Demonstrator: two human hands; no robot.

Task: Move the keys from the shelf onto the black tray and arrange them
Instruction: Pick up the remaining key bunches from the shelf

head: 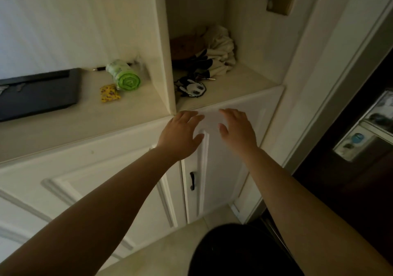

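A bunch of keys with a black-and-white charm (192, 87) lies at the front of the right shelf compartment (244, 84). The black tray (42, 97) sits on the left shelf surface, with small metal pieces at its far left edge. My left hand (180, 136) and my right hand (238, 130) hover open, side by side, in front of the cabinet just below the shelf edge. Both are empty and a short way below the keys.
A green roll of bags (124, 76), a yellow packet (109, 92) and a pen (100, 68) lie right of the tray. A cream cloth bag (220, 52) and a brown item (185, 46) fill the back of the right compartment. White cabinet doors with a black handle (192, 181) are below.
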